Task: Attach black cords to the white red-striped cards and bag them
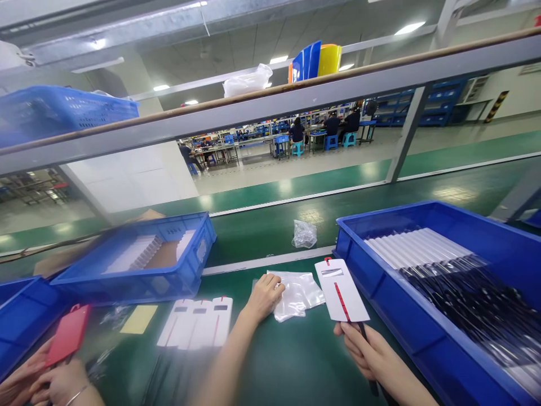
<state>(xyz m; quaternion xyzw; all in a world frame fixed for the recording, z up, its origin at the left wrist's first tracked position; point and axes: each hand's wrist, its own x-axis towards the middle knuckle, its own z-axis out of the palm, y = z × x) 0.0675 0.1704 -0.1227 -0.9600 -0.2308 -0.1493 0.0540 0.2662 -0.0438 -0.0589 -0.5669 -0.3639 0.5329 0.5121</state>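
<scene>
My left hand point(265, 294) reaches forward onto a small pile of clear plastic bags point(301, 293) on the green belt, its fingers curled on the edge of the top bag. My right hand point(367, 351) holds a white hang card with a red stripe point(341, 290) upright by its lower end, together with a thin black stick that runs down through my fingers. The card stands just right of the bags and close to the wall of the big blue bin point(372, 282).
The right blue bin holds several long white and black packed items point(448, 265). A blue bin of white cards point(139, 256) stands at left, with three white cards point(196, 322) and a yellow slip point(138, 319) before it. Another person's hands point(46, 380) hold a red card point(67, 334). Crumpled plastic point(304, 234) lies farther back.
</scene>
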